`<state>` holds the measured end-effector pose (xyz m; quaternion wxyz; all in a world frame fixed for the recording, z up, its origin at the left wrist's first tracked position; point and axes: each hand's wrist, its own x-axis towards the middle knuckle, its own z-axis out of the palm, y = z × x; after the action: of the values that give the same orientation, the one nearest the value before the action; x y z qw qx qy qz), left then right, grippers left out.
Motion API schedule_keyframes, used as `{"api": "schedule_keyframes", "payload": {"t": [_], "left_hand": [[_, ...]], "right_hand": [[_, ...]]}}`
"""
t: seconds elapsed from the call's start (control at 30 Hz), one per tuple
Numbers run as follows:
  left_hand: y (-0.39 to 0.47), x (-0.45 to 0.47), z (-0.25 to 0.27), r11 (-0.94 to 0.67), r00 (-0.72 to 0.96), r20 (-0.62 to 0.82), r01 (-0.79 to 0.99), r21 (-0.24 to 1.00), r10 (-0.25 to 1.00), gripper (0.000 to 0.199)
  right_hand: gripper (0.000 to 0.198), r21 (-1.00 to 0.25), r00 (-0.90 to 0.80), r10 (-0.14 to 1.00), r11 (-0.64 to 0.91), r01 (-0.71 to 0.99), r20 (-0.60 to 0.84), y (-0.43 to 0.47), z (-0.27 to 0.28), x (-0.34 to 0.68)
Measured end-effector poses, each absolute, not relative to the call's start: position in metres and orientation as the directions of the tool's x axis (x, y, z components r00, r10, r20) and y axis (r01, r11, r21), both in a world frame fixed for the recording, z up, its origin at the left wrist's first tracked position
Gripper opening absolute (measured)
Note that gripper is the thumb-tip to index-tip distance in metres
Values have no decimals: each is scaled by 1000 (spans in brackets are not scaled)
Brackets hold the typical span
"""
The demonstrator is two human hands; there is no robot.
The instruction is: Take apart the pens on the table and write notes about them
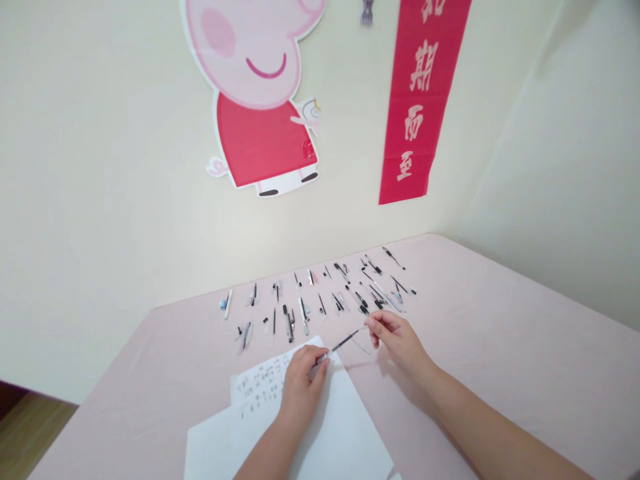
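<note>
A slim pen refill (pixel 345 340) with a dark ink section slants up to the right between my two hands. My left hand (pixel 303 380) is closed round its lower end, above the paper. What else those fingers cover is hidden. Thumb and forefinger of my right hand (pixel 393 335) pinch the refill's pale upper end. Just below the right fingers, a clear pen tube (pixel 361 346) lies on the table. Under my left hand is a white sheet of paper (pixel 335 427), overlapping another sheet with handwriting (pixel 260 380).
Several taken-apart pens (pixel 289 323), caps and refills lie in rough rows across the pink-covered table (pixel 500 347). More dark pen parts (pixel 377 293) cluster beyond my right hand. Behind the table, the wall carries a cartoon pig cutout (pixel 267 143) and a red banner (pixel 423 100).
</note>
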<state>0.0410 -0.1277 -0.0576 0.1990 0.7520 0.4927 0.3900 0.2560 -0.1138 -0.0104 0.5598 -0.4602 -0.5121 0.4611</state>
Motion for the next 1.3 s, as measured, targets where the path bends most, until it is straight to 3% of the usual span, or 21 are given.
{"api": "schedule_keyframes", "payload": {"t": [0.77,1.1,1.2,1.3], "left_hand": [[-129,43,-55,-438,220,383,558,705,897,18],[-127,43,-54,-416,180,385,556,719,905,17],[-127,43,-53,-408,163,384,537,739,909,17],[-127,43,-53,-407,160,384,523,748,910,17]], "right_hand": [[41,-996,-40,996,83,-39,84,-114,-15,251],[45,-986,23,995,95,-140,93,-111,-25,257],[52,-992,13,996,93,-91,92,-107,-33,261],[50,-989,31,991,129,72,132,-103,-40,264]]}}
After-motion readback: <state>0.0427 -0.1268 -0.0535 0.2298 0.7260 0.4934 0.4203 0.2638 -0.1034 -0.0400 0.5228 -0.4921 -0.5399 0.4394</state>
